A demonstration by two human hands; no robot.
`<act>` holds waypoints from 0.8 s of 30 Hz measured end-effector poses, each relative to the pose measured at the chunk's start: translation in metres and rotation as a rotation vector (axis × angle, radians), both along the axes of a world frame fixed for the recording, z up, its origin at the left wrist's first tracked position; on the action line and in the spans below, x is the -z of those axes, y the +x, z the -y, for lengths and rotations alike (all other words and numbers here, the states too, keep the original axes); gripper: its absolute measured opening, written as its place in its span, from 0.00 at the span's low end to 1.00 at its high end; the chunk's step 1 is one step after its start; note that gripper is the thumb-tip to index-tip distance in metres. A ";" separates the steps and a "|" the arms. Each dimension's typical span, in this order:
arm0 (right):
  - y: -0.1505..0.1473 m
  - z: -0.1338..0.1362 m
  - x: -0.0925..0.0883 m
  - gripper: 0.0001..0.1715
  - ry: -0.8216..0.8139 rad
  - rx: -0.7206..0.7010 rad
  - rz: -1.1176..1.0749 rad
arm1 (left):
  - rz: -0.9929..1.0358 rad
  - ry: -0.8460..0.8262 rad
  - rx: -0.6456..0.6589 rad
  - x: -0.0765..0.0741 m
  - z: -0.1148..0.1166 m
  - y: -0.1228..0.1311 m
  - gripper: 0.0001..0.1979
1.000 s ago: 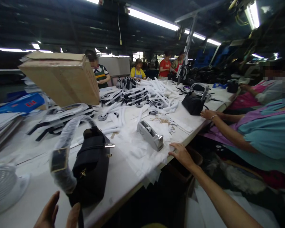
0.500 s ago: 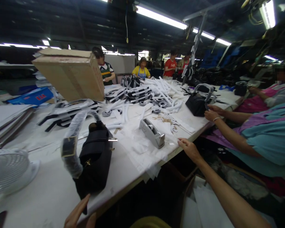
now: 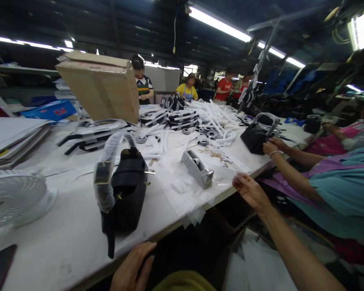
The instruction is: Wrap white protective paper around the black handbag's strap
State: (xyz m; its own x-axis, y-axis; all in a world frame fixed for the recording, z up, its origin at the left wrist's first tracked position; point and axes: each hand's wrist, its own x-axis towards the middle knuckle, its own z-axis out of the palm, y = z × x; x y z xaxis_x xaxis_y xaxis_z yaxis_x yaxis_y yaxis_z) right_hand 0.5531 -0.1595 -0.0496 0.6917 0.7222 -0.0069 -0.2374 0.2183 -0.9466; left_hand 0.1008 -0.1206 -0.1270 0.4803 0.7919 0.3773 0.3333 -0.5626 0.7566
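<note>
Two hands, bag in neither: right hand [image 3: 251, 192] is pinching what looks like clear film [image 3: 239, 178], left hand [image 3: 134, 264] is loosely curled with nothing visible in it. Tape dispenser [image 3: 197, 169] sits at the right's 10 o'clock. Black bag [image 3: 129, 196] stands on the surface [image 3: 63, 242], left's 12 o'clock. Handle [image 3: 104, 173] has its plastic on, so I'd call that bit done; strap [image 3: 110, 238] hangs unwrapped, body's bare.

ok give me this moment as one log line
left hand: nothing seen held, near table | right hand: fingertips together, hold unclear, beside tape dispenser | nearest handbag: on table
</note>
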 end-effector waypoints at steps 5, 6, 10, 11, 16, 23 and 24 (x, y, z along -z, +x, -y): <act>-0.087 0.016 -0.007 0.13 -0.153 -0.346 0.200 | 0.167 -0.795 0.203 -0.021 0.010 0.045 0.24; -0.111 0.020 -0.008 0.09 -0.206 -0.487 0.335 | 0.241 -0.974 0.296 -0.025 0.011 0.055 0.28; -0.191 0.029 -0.007 0.09 -0.165 -0.963 0.822 | 0.540 -1.367 0.397 -0.036 0.007 0.082 0.34; -0.204 0.029 -0.005 0.10 -0.130 -1.020 0.910 | 0.595 -1.388 0.414 -0.037 0.006 0.086 0.33; -0.243 0.024 0.006 0.10 -0.136 -1.130 1.135 | 0.677 -1.304 0.302 -0.033 0.000 0.082 0.24; -0.245 0.007 0.006 0.08 -0.258 -1.115 0.763 | 0.725 -1.161 -0.033 -0.033 -0.001 0.042 0.18; -0.242 0.002 0.008 0.09 -0.302 -0.998 0.713 | 0.702 -1.133 -0.077 -0.036 -0.001 0.035 0.18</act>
State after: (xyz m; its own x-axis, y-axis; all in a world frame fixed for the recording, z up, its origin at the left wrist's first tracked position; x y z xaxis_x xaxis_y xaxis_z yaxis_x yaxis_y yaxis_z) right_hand 0.3111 -0.1615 -0.0572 -0.2338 0.9656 -0.1134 0.4085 -0.0083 -0.9127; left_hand 0.1356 -0.1195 -0.0913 0.3969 0.8465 -0.3549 -0.3142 0.4886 0.8140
